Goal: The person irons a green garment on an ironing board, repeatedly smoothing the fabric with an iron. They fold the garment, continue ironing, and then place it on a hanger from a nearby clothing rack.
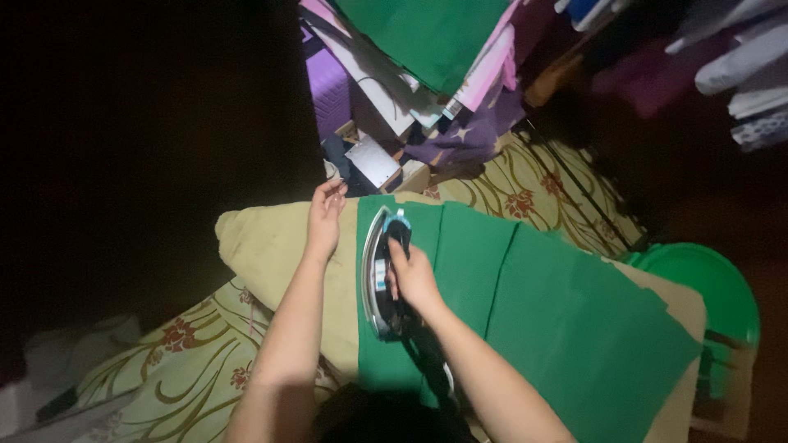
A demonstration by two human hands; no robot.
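Note:
A clothes iron (380, 271) with a shiny metal soleplate and dark handle rests on its side edge on a green cloth (542, 303). My right hand (413, 275) grips the iron's handle. The green cloth lies spread over a tan padded cushion (267, 246). My left hand (325, 217) lies flat, fingers together, on the tan pad just left of the green cloth's edge, holding nothing.
A floral beige and brown floor covering (189, 369) lies under the pad. Folded green cloth (427, 33) and other fabrics pile at the top. A round green plastic basin (706, 279) stands at the right. The left side is dark.

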